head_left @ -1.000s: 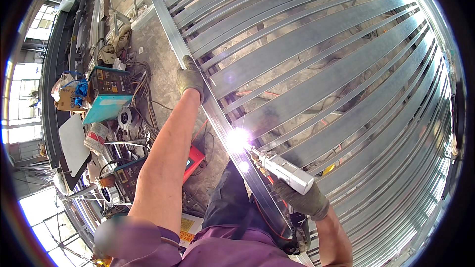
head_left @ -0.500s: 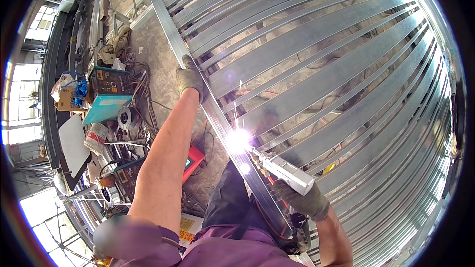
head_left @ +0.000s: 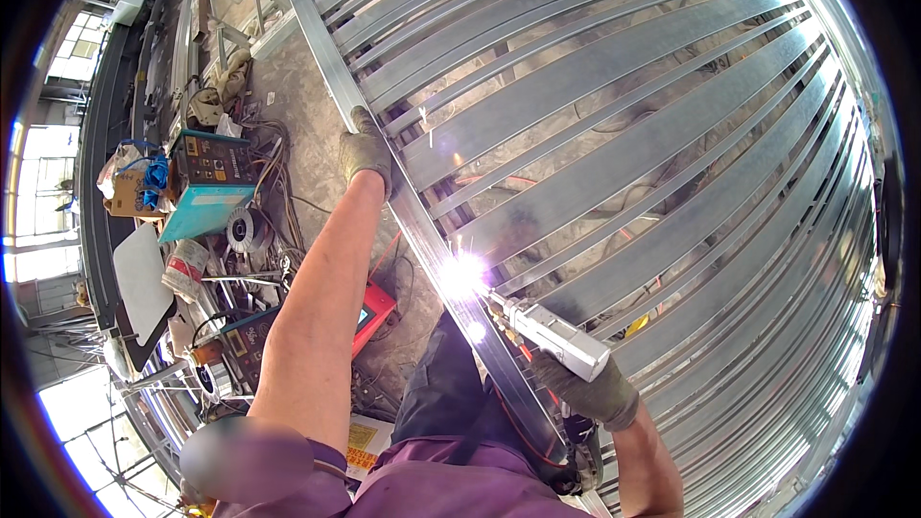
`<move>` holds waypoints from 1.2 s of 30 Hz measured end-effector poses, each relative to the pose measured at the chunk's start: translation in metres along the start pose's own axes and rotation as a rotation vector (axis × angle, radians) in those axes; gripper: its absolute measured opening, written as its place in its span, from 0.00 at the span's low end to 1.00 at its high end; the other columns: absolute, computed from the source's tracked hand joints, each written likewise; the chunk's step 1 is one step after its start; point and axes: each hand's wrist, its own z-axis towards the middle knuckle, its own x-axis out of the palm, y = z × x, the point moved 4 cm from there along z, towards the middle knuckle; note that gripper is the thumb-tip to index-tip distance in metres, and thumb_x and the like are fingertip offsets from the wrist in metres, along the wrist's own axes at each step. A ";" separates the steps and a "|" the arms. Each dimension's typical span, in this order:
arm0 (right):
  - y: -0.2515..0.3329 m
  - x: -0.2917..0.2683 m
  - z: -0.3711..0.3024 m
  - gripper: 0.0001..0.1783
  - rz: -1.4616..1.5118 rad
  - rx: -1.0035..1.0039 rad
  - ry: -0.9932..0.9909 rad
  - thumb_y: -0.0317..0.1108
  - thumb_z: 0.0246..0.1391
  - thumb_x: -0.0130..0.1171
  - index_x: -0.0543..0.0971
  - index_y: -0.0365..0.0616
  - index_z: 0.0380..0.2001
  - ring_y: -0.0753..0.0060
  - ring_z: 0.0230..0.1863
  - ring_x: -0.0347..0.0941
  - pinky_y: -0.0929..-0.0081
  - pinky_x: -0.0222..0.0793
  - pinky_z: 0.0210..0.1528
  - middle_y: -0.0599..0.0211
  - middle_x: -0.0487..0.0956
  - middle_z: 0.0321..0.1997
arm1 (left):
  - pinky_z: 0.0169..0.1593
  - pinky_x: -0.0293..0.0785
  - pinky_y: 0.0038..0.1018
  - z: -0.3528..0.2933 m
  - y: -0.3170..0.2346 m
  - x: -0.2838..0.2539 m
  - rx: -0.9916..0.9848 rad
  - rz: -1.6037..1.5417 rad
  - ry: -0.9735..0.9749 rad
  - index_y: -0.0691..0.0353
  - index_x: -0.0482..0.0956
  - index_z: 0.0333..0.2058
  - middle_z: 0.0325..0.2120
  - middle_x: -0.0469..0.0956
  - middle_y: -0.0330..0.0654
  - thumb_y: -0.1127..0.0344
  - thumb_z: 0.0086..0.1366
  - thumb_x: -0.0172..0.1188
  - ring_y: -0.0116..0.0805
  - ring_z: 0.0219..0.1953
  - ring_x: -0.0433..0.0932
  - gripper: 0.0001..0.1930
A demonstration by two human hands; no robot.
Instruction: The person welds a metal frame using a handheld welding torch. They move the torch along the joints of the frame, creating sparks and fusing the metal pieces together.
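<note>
My left hand (head_left: 366, 152), in a grey work glove, presses on the long edge rail (head_left: 331, 67) of a frame of galvanised steel slats (head_left: 614, 134). My right hand (head_left: 587, 391), also gloved, grips a silver welding gun (head_left: 552, 331). Its tip points at the rail, where a bright white arc (head_left: 462, 275) glows between my two hands. A small spark shows above the slats near my left hand. A black hose runs from the gun down past my legs.
Left of the frame on the concrete floor stand a teal welding machine (head_left: 206, 187), a wire spool (head_left: 247, 228), a red box (head_left: 374, 312), tangled cables and a white board (head_left: 144, 278). Bright windows line the far left. Metal profiles lie at the top left.
The arc stays lit at about the same spot on the rail. Both hands hold nearly still; the welding gun has shifted only slightly.
</note>
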 end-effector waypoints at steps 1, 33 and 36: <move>0.002 0.001 0.001 0.23 0.034 -0.001 0.011 0.40 0.70 0.69 0.82 0.41 0.62 0.67 0.54 0.87 0.69 0.84 0.55 0.58 0.89 0.56 | 0.32 0.82 0.40 0.003 0.003 -0.002 0.017 0.023 -0.025 0.63 0.77 0.56 0.36 0.83 0.48 0.28 0.78 0.48 0.41 0.31 0.84 0.37; 0.004 0.002 -0.023 0.18 -0.130 -0.157 -0.094 0.30 0.69 0.69 0.83 0.36 0.59 0.71 0.44 0.84 0.71 0.81 0.47 0.61 0.88 0.45 | 0.66 0.74 0.47 -0.032 -0.026 -0.018 -0.055 0.061 0.072 0.72 0.77 0.63 0.60 0.80 0.65 0.25 0.77 0.39 0.64 0.64 0.79 0.48; 0.022 -0.004 0.000 0.18 -0.041 -0.018 -0.079 0.30 0.69 0.68 0.82 0.36 0.59 0.73 0.44 0.83 0.71 0.80 0.47 0.62 0.88 0.45 | 0.65 0.74 0.48 -0.033 -0.026 -0.017 -0.054 0.004 0.070 0.72 0.79 0.62 0.59 0.81 0.65 0.25 0.77 0.39 0.64 0.63 0.79 0.48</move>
